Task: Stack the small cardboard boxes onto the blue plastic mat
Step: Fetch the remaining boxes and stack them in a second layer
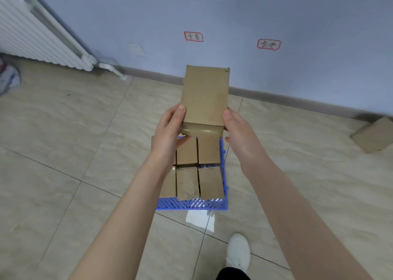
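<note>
You're well into this one, I'd guess past halfway. The blue slatted plastic mat (191, 204) on the tiled floor (63, 152) already has a bottom layer of small taped cardboard boxes (209, 182) lying flat, in two rows packed tight against each other. I count four clearly. There's at least one more on the left, mostly hidden behind your left forearm (136, 194), so don't quote me on the total. The near strip of the mat is bare.

The next one's in the air. You're holding a plain brown rectangular cardboard box (205, 96) up in front of you, over the far side of the mat as the camera sees it. Its long side points away toward the wall (297, 14).

Your left hand (170, 130) has its thumb on the top face at the near corner, with the fingers curled underneath. Your right hand (240, 130) pinches the opposite near corner, thumb against the side edge. So both hands are gripping it.

The box itself has no print, clear tape across the near end and a slightly scuffed far corner. It looks light and stiff to me.

What's left is to set this one down, probably starting a second layer. There's also a lone cardboard box (374, 135) on the floor off to your right, by the wall.
</note>
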